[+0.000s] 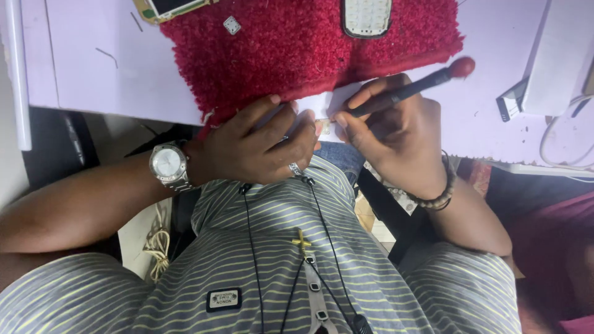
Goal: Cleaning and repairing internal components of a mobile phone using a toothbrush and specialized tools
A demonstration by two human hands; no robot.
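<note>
A pale lilac table (pixel 93 68) under even light carries a shaggy crimson mat (pixel 291 49) along its near edge. Below, patterned floor tiles (pixel 377 226) show in shadow.

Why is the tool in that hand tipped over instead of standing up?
Tipped. The tool slants in the right hand, its red end up to the right and its tip down by the left hand.

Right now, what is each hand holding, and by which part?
The right hand holds a black red-capped screwdriver low on its shaft, near the tip. The left hand pinches something small; hidden, cannot tell what.
</note>
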